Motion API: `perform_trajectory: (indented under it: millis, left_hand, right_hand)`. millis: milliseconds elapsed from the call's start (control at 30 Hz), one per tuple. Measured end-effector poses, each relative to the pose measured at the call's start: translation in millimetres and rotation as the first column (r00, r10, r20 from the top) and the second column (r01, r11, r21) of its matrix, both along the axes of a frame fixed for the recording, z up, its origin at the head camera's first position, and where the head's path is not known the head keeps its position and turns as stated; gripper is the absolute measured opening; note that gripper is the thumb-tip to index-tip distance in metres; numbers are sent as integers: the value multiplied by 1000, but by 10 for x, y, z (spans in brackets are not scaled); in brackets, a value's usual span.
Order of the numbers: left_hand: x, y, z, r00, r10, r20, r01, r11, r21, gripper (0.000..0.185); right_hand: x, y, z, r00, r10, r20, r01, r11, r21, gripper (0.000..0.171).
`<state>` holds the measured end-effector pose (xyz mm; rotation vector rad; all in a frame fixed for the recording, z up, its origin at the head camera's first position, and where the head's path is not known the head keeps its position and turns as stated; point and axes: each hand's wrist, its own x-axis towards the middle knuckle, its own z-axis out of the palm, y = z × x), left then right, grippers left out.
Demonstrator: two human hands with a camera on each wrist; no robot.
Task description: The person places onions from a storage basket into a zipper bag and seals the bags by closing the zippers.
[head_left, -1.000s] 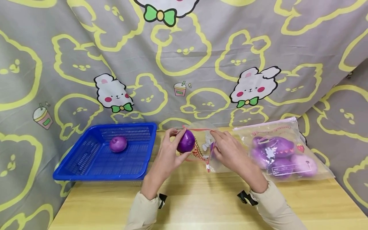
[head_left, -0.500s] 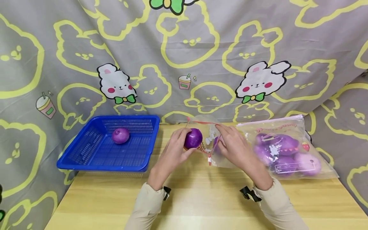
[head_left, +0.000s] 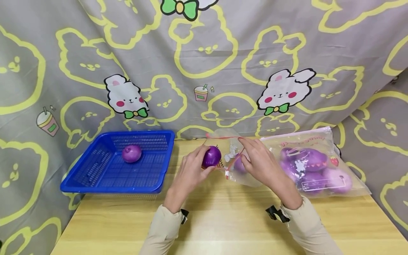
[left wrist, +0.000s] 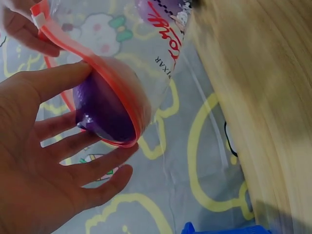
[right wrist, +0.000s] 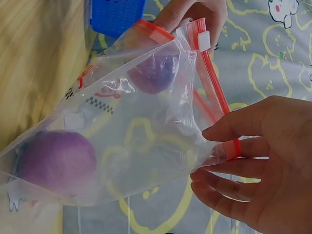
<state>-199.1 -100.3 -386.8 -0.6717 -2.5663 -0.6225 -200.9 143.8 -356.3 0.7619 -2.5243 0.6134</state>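
My left hand (head_left: 191, 166) pinches a shiny purple onion (head_left: 213, 157) between thumb and fingers. The onion is at the mouth of a clear zip bag (right wrist: 131, 109), with the red zip strip (left wrist: 114, 90) passing over it in the left wrist view. With thumb and fingertips, my right hand (head_left: 262, 161) grips the bag's edge on the other side of the opening. A white slider (right wrist: 204, 41) sits at one end of the strip. Deeper inside the bag lies another purple onion (right wrist: 58, 161), partly hidden behind my right hand in the head view.
At left stands a blue plastic basket (head_left: 108, 188) holding one purple onion (head_left: 131, 153). A larger clear zip bag (head_left: 296, 134) with several purple vegetables lies at right. Behind the wooden table (head_left: 220, 223) hangs a grey patterned curtain (head_left: 229, 81).
My left hand has brought the onion slightly right and further into the bag's mouth. The right hand keeps its grip on the bag. The head view has shifted a little.
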Motion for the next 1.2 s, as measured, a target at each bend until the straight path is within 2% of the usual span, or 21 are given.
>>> perform_trajectory:
  millis: [300, 633, 733, 933, 1200]
  left_hand:
    - [54, 48, 1, 998, 57, 34, -53, 994, -100, 69]
    - [87, 46, 27, 996, 77, 52, -70, 990, -123, 77]
    - [90, 48, 35, 997, 64, 47, -59, 992, -116, 77]
    - [102, 71, 25, 999, -2, 36, 5, 996, -92, 75]
    - [138, 134, 45, 998, -55, 9, 55, 996, -77, 47]
  right_hand:
    - [-7, 15, -12, 1000, 1, 4, -1, 1000, -8, 54]
    - [-4, 37, 13, 999, -13, 40, 14, 1000, -12, 56]
    - [-5, 36, 25, 998, -12, 55, 13, 1000, -12, 57]
    - [10, 36, 35, 998, 2, 66, -2, 1000, -4, 55]
    - [7, 58, 35, 1000, -6, 28, 6, 1000, 8, 53]
